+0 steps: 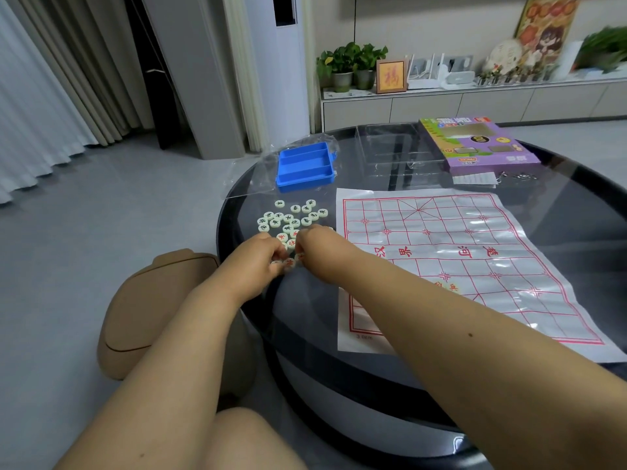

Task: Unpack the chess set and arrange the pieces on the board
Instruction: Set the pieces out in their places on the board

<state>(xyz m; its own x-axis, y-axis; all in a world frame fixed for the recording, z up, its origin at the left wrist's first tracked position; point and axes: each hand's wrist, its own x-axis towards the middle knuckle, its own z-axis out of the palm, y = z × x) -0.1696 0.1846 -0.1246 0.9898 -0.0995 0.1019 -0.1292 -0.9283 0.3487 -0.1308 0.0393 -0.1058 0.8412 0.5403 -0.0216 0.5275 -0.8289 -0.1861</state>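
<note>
Blue plastic tray (305,166) sits emptied in the upper middle of the frame, on a clear bag (258,171), with the purple box (475,144) and a clear lid (390,147) further right, so the unpacking looks finished. A paper board (475,266) lies flat across the right half of the dark round table (576,184), its red grid almost bare; two red-marked pieces (448,286) seem to rest near its lower middle, partly hidden by the right forearm. Most of the round pale pieces (291,218) lie in a loose heap left of the board, at centre frame, black-marked ones on the far side and red-marked ones nearer the hands. Both hands work at the near edge of that heap: the left hand (258,256) has its fingers curled down onto red pieces, and the right hand (315,249) is likewise curled over them, but whether either actually pinches a piece I cannot tell. By my judgement arranging has barely begun: nearly every piece has yet to be sorted and set on the grid
</note>
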